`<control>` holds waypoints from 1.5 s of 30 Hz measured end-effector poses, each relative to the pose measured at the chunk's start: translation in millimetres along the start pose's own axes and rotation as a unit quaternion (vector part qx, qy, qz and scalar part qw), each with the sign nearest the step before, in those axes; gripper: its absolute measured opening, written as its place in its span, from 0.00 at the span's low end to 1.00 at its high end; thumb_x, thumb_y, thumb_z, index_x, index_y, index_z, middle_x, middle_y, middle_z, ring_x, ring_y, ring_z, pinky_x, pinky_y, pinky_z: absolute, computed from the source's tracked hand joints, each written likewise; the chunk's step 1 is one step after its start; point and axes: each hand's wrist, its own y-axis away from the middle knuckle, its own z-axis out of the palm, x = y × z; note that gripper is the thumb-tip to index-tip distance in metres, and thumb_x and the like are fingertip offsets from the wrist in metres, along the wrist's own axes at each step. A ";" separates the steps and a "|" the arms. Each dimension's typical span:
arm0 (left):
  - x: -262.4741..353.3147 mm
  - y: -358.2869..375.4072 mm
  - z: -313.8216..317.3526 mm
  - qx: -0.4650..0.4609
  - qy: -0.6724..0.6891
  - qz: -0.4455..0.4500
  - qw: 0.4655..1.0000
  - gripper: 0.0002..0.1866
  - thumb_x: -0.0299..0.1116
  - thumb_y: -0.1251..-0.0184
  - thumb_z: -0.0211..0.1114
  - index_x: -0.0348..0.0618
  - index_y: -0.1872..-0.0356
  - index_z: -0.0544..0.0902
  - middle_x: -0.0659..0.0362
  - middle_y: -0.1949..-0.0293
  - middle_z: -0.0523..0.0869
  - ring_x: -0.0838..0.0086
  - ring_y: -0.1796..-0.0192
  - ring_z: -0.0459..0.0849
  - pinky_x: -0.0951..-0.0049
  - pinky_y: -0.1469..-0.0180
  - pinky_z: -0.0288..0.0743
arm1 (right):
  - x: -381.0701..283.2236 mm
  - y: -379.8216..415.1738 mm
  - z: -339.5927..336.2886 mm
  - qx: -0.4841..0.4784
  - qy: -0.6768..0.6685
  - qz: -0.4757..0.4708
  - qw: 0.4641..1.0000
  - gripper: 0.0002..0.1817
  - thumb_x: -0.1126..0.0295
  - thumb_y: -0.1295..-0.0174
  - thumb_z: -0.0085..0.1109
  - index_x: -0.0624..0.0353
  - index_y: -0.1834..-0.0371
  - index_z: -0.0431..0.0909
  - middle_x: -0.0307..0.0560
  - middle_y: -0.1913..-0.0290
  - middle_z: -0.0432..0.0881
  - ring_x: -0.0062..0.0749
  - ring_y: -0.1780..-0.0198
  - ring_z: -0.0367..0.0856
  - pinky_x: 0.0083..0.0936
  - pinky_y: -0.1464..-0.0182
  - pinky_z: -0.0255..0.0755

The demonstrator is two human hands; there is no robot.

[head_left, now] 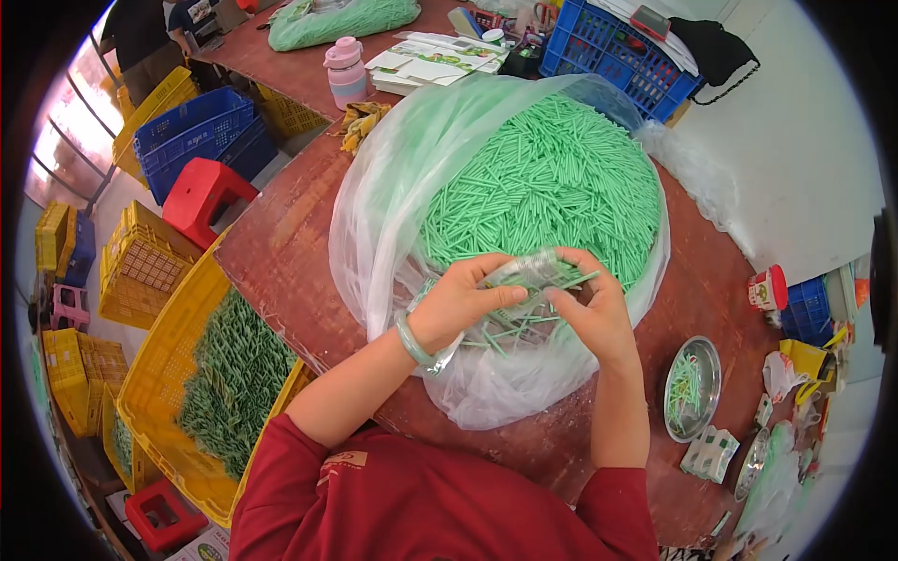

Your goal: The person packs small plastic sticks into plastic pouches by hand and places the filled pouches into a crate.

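Observation:
A large clear plastic bag lies open on the red table, filled with a heap of thin light-green sticks. At the near edge of the heap, my left hand has its fingers closed round one side of a clear plastic packet. My right hand grips the other side of that packet, and a few green sticks show between its fingers. More loose sticks lie on the plastic just below my hands. A pale green bangle is on my left wrist.
Left of the table, a yellow crate holds dark green twisted pieces. A metal dish with some sticks stands at right. Behind are a pink bottle, printed cartons and a blue crate. People stand at far left.

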 end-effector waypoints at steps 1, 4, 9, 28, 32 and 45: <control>-0.9 -1.8 -3.9 -0.022 0.022 -0.030 0.999 0.18 0.27 0.33 0.66 0.36 0.43 0.78 0.62 0.53 0.85 0.81 0.52 0.82 0.77 0.48 0.76 | 1.4 -1.5 0.3 -0.005 -0.003 -0.003 1.000 0.28 0.80 0.42 0.63 0.60 0.36 0.71 0.43 0.47 0.78 0.19 0.49 0.75 0.21 0.52 0.72; -5.8 -6.6 -4.5 -0.022 0.024 -0.019 0.999 0.17 0.27 0.34 0.66 0.37 0.45 0.80 0.62 0.56 0.86 0.83 0.56 0.82 0.78 0.53 0.76 | -4.3 -0.4 2.3 -0.028 0.027 -0.051 0.998 0.32 0.79 0.43 0.64 0.59 0.32 0.69 0.46 0.46 0.78 0.25 0.44 0.72 0.25 0.47 0.70; -12.4 -10.4 -5.1 -0.017 0.111 -0.014 0.994 0.17 0.24 0.35 0.65 0.37 0.44 0.79 0.63 0.55 0.86 0.82 0.55 0.82 0.78 0.51 0.76 | -18.0 2.0 -0.3 0.063 0.056 -0.107 0.991 0.36 0.77 0.46 0.67 0.58 0.30 0.68 0.47 0.42 0.76 0.28 0.45 0.72 0.24 0.50 0.69; 3.1 7.7 -36.6 -0.059 -0.235 0.133 0.961 0.26 0.27 0.42 0.72 0.43 0.40 0.78 0.64 0.51 0.85 0.80 0.56 0.80 0.76 0.50 0.75 | -31.8 -3.8 28.1 -0.068 0.231 -0.106 0.965 0.38 0.85 0.49 0.61 0.55 0.30 0.68 0.42 0.68 0.75 0.26 0.67 0.74 0.23 0.59 0.72; 38.5 44.8 -54.4 -0.043 -0.330 0.160 0.929 0.18 0.29 0.43 0.72 0.43 0.50 0.83 0.60 0.57 0.86 0.75 0.60 0.82 0.71 0.55 0.77 | -35.7 -15.8 64.0 -0.126 0.223 -0.137 0.957 0.38 0.87 0.50 0.61 0.57 0.31 0.68 0.42 0.69 0.75 0.26 0.67 0.74 0.22 0.59 0.72; 83.2 371.2 -241.5 0.334 -0.702 -0.162 0.608 0.04 0.31 0.44 0.69 0.43 0.71 0.88 0.53 0.74 0.85 0.61 0.70 0.84 0.66 0.65 0.78 | 6.4 -52.8 85.5 -0.126 0.240 -0.150 0.951 0.29 0.83 0.38 0.54 0.60 0.31 0.69 0.36 0.65 0.73 0.19 0.64 0.70 0.16 0.58 0.67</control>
